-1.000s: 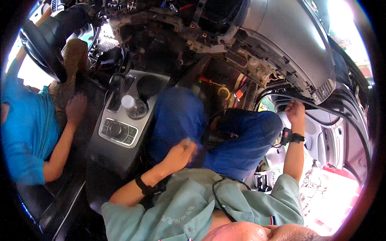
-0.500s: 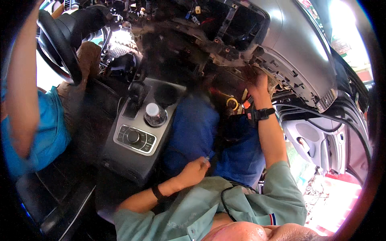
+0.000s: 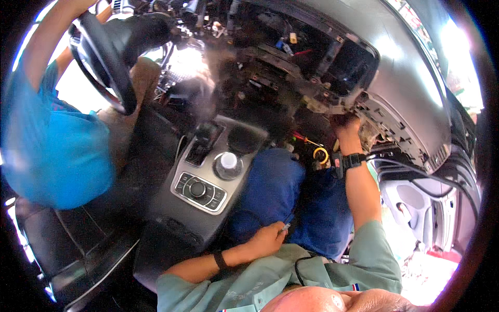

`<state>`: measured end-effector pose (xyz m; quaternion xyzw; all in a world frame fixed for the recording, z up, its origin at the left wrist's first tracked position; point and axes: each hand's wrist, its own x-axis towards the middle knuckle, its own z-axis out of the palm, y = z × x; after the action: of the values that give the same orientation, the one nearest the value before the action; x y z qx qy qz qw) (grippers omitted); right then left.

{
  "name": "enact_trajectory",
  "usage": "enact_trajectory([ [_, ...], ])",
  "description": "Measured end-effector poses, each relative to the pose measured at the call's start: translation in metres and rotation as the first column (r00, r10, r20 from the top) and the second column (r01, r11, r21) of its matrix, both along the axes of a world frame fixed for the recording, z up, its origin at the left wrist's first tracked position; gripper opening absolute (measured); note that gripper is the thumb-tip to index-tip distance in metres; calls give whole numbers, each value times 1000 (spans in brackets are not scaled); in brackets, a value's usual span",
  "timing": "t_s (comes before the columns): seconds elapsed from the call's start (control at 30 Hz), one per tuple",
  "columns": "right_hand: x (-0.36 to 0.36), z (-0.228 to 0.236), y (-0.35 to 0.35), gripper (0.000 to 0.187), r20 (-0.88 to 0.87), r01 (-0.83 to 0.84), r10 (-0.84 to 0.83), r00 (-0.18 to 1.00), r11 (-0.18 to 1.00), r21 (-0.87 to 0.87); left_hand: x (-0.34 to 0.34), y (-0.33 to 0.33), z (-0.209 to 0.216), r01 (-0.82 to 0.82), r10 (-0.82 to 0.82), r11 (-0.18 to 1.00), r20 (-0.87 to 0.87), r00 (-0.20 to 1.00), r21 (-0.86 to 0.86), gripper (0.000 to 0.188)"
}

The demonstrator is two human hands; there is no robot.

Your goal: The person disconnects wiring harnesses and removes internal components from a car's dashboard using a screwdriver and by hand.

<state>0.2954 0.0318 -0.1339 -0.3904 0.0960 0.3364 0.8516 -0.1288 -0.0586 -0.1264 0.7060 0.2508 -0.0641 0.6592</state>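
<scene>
My left hand [image 3: 266, 238] rests near my lap, its fingers pinched on a small pale grey piece [image 3: 285, 227] whose kind I cannot make out. My right hand [image 3: 347, 129] reaches up under the right end of the stripped dashboard [image 3: 392, 122]. Its fingers are hidden in the dark there, so what they touch does not show. Just left of that wrist, by my knees, are a yellow ring [image 3: 320, 155] and a thin tool-like thing with a red end [image 3: 306, 139].
A centre console [image 3: 182, 218] with a clear bottle [image 3: 228, 165] in its cup holder stands left of my legs. Beyond it, a co-worker in a blue shirt [image 3: 78, 161] is by the steering wheel [image 3: 101, 62]. An open door [image 3: 416, 208] lies to the right.
The whole view has shifted, so the scene sits further right and lower. The co-worker has leaned further into view. My left hand still pinches the small piece; my right stays under the dashboard.
</scene>
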Motion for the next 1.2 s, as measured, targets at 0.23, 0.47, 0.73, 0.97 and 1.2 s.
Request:
enact_trajectory([
  [0.23, 48, -29, -14, 54, 211, -142, 234, 949, 916, -375, 1, -1, 2, -31, 28, 998, 49, 998, 48, 19],
  [0.47, 69, -36, -18, 64, 400, -20, 796, 455, 458, -889, 2, -4, 3, -42, 32, 992, 83, 996, 120, 18],
  [0.73, 69, -23, -14, 62, 31, 467, 991, 133, -35, -883, 1, -6, 1, -15, 10, 996, 56, 998, 90, 17],
  [0.97, 68, -23, -28, 61, 137, 277, 941, 308, 49, -960, 2, -3, 11, 2, -11, 990, 65, 998, 140, 19],
  [1.2, 112, -85, -33, 56, 456, -216, 668, 588, 672, -708, 2, -8, 6, -1, -10, 987, 67, 998, 159, 18],
])
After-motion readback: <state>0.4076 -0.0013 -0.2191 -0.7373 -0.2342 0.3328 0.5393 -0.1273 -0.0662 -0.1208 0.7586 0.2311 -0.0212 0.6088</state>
